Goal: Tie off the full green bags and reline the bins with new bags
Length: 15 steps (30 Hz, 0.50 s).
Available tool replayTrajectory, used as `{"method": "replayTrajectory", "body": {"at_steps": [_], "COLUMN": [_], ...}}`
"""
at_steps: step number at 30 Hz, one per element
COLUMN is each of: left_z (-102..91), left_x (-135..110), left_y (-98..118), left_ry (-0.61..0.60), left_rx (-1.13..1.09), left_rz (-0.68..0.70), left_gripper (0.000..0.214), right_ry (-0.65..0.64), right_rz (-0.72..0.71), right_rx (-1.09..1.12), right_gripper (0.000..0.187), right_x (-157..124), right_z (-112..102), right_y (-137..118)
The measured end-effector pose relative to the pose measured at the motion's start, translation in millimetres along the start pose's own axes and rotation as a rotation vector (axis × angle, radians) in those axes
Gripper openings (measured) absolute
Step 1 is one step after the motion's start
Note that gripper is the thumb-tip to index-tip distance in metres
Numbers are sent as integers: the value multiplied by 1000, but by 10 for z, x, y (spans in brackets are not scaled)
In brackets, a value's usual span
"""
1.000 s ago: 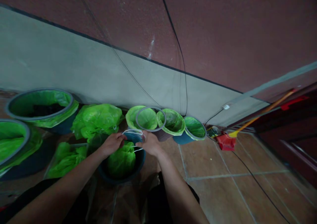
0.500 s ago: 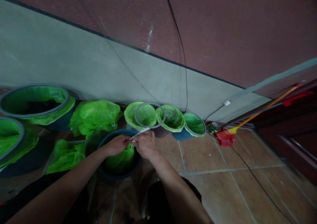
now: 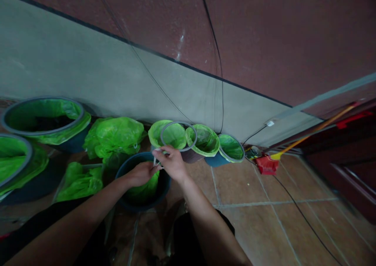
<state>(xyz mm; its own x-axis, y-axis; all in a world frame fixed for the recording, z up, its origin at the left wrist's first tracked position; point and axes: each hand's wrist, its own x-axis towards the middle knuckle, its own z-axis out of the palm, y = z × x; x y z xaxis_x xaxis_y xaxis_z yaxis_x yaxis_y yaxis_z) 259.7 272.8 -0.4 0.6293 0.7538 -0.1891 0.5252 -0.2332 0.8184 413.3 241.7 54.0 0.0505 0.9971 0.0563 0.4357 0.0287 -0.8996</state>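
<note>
My left hand [image 3: 141,174] and my right hand [image 3: 172,164] meet above a dark blue bucket [image 3: 163,193], and both pinch a thin white cord [image 3: 154,162]. Most of the cord is hidden inside my fingers. A crumpled bright green plastic bag [image 3: 143,191] lines the bucket, and my left hand rests just over it. My right fingertips reach past the far rim, close to a green-lined bin [image 3: 155,134] topped by a grey plastic ring [image 3: 178,125].
Several more bins with green liners [image 3: 44,134] stand along the grey wall, beside a tied green bag [image 3: 113,138]. A green bag in a tray [image 3: 79,183] lies to the left. A red dustpan [image 3: 266,166] with an orange handle and a black cable [image 3: 305,219] are on the tiled floor at right.
My hands have drawn closer together over the bucket, with the right hand moving toward its far rim. The white cord is now mostly hidden between my fingers.
</note>
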Motion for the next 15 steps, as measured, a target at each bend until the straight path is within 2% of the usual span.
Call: {"method": "replayTrajectory", "body": {"at_steps": [2,6,8,9,11,15], "left_z": [-28,-54,-47,-41,-31,-40], "left_x": [13,43,57,63,72,67], "left_y": [-11,-80,-121,-138,-160,-166], "left_ry": [-56,-113,-127,-134,-146,-185], "left_rx": [-3,-3,-31,-53,-96,-162], "left_rz": [-23,-62,-65,-60,-48,-5], "left_gripper": [52,58,58,57,55,46], "right_ry": [127,324,377,361,213,-297], "right_rz": [-12,-134,-166,-174,-169,-35], "right_rx": [-12,-244,-251,-252,-289,-483], "right_gripper": [30,40,39,40,45,62], "right_x": [-9,-62,-75,-77,-86,-139], "right_z": [-49,-199,-242,-247,-222,-89], "right_y": [-10,-29,-13,2,42,112]}}
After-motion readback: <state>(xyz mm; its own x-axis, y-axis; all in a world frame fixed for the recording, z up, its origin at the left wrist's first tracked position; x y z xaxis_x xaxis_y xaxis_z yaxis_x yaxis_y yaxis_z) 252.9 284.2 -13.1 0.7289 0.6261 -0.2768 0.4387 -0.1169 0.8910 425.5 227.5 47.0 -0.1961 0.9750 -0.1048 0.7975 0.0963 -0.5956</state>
